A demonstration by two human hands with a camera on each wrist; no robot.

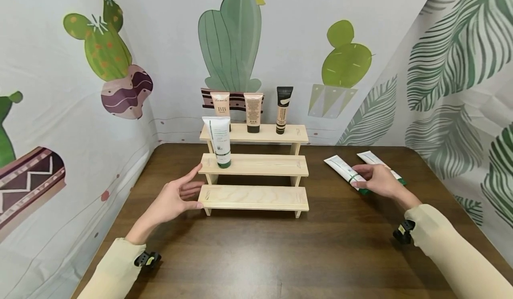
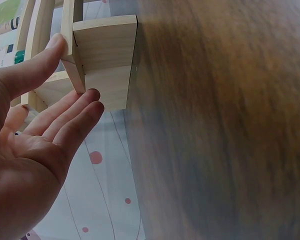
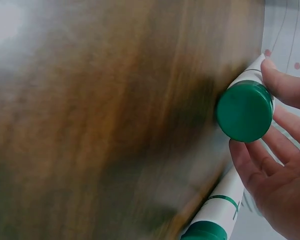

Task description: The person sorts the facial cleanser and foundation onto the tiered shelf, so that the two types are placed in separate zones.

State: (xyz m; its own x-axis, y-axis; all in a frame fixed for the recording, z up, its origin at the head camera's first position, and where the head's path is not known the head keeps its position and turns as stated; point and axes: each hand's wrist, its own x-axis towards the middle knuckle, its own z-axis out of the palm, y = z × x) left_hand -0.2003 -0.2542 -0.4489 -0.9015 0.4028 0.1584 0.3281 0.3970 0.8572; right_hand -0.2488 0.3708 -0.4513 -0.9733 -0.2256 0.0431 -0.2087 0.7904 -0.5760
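Note:
A three-step wooden display stand (image 1: 252, 196) stands on the table. My left hand (image 1: 176, 196) rests against its left end, thumb at the bottom step and fingers fairly straight, as the left wrist view shows too. On the middle step a white squeeze tube with a green cap (image 1: 218, 141) stands upright. Another white squeeze tube (image 1: 340, 167) lies to the right of the stand; my right hand (image 1: 378, 181) pinches it near its green cap (image 3: 245, 111) between thumb and fingers. Beside it lies a similar white tube (image 1: 370, 157), partly hidden behind that hand.
Along the top step stand a beige BB cream tube (image 1: 221, 100), a second beige tube (image 1: 253, 109) and a slim black-and-beige tube (image 1: 283, 107). Behind the brown table (image 1: 256, 254) hangs a cactus-printed cloth (image 1: 168, 45).

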